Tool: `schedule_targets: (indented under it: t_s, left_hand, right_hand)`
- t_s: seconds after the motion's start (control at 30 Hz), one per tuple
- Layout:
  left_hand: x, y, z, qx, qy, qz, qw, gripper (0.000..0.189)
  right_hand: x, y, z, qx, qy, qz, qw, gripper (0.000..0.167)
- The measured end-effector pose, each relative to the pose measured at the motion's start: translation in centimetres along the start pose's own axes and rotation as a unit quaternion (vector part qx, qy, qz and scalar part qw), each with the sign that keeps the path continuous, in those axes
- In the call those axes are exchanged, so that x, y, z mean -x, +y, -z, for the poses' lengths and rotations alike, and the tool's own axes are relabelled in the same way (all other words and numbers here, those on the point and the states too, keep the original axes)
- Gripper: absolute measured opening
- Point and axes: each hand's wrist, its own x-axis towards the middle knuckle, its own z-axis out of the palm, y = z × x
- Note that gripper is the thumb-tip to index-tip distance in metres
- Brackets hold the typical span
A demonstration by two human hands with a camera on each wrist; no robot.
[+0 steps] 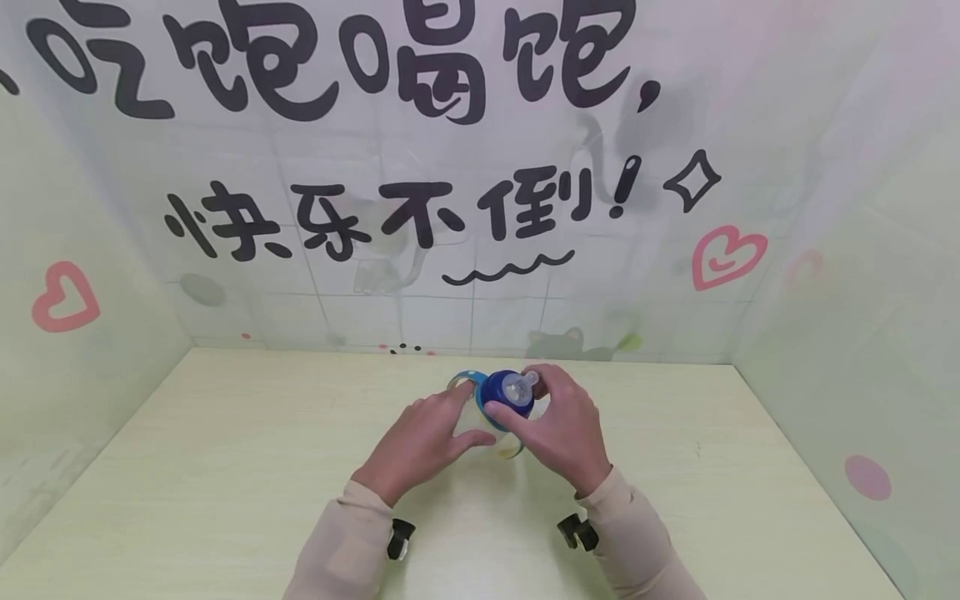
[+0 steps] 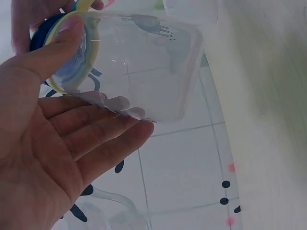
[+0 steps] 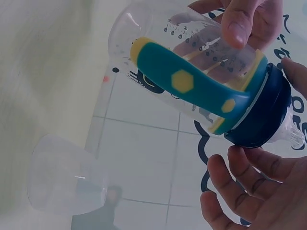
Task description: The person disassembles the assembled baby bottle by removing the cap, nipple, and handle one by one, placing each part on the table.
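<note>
A clear baby bottle (image 3: 158,91) is held above the table, its nipple (image 1: 520,388) tilted up toward the right. It has a dark blue screw ring (image 3: 261,108) and teal-and-yellow handles (image 3: 184,79). My left hand (image 1: 423,442) grips the bottle's body, thumb near the neck and fingers along the far side, as the left wrist view shows. My right hand (image 1: 566,425) holds the blue ring between thumb and fingers, beside the nipple. No liquid shows inside the transparent body.
A translucent cap (image 3: 69,175) stands on the pale wooden table (image 1: 225,467). Behind the table rises a printed wall sheet (image 1: 420,317) with large dark characters, and similar sheets flank both sides. Dark wrist mounts (image 1: 401,537) sit at both sleeves.
</note>
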Motion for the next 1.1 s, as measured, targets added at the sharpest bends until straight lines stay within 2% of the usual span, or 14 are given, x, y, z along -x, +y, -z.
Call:
schedule_targets:
  t_s: [0.27,0.6,0.83,1.1]
  left_hand:
    - [0.1,-0.1,0.1,0.001,0.001,-0.012,0.9999,0.060]
    - [0.2,-0.3,0.4,0.028,-0.019,-0.012,0.9994,0.059]
    - [0.2,-0.3,0.6,0.059,-0.021,-0.033,0.9975,0.057]
    - [0.2,-0.4,0.8,0.080,-0.029,-0.061,0.9945,0.059]
  right_hand:
    - [0.0,0.0,0.0,-0.017,-0.008,0.005,0.9998,0.046]
    - [-0.2,0.4,0.3,-0.068,-0.040,0.052,0.9955,0.044]
    - [-0.5,0.7,1.2,-0.113,-0.066,0.084,0.9879,0.046]
    - [-0.6,1.2,1.8,-0.166,-0.107,0.092,0.9759,0.051]
